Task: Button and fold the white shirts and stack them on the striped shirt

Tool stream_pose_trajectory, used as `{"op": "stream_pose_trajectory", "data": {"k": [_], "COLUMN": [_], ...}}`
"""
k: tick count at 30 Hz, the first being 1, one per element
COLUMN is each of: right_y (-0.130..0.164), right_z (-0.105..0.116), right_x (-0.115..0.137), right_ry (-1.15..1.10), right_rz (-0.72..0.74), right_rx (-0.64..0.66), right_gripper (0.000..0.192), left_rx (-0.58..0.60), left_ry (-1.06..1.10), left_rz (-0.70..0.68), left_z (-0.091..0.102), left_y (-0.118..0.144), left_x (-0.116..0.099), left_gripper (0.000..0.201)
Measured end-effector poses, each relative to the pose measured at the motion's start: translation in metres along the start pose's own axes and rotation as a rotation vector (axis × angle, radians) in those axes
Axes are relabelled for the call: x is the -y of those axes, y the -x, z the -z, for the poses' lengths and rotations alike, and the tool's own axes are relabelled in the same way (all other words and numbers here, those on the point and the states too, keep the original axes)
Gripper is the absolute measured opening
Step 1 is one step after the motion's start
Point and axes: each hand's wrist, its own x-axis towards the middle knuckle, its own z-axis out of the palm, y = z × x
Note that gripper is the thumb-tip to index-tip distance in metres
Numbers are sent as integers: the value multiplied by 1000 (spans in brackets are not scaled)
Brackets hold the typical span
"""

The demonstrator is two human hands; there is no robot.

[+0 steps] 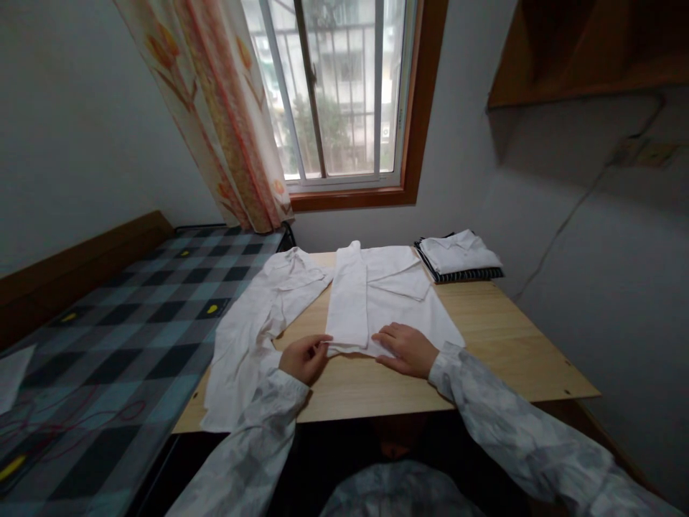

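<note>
A white shirt (395, 309) lies partly folded on the wooden table (377, 388), its left side turned inward in a long strip and a sleeve laid across its right half. My left hand (306, 357) pinches the near left corner of that strip between thumb and fingers. Flat on the shirt's near edge, just right of the strip, rests my right hand (403, 348) with its fingers stretched out. Another white shirt (247, 345) is spread loosely at the left, hanging partly over the table's side, close to my left forearm.
Folded clothes (457, 255), white on top of black striped ones, are stacked at the table's far right corner. Left of the table stands a bed with a checked cover (123, 345) and a red cord (80, 413) on it. A curtain (220, 115) hangs by the window (344, 93).
</note>
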Motion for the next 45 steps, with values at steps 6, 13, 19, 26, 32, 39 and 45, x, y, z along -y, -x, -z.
{"op": "stream_pose_trajectory", "data": {"k": [6, 13, 19, 26, 32, 39, 45], "right_y": [40, 91, 84, 64, 44, 46, 61], "right_z": [9, 16, 10, 5, 6, 9, 8], "right_x": [-26, -63, -71, -95, -115, -122, -142], "right_ry": [-115, 23, 85, 93, 84, 187, -232], "right_rz": [-24, -330, -343, -348, -382, -688, -910], "right_rx": [40, 68, 97, 103, 92, -430, -449], "right_gripper": [66, 64, 68, 69, 65, 65, 69], "left_rx": [-11, 20, 71, 332, 346, 351, 339], "left_ry": [-120, -270, -375, -551, -581, -436, -394], "left_rz": [-13, -81, -304, -256, -183, -405, -424], "left_z": [5, 12, -7, -39, -41, -25, -16], "left_y": [2, 0, -26, -49, -77, -70, -68], "left_x": [4, -18, -30, -6, -10, -17, -18], "left_gripper": [29, 25, 47, 68, 67, 79, 33]}}
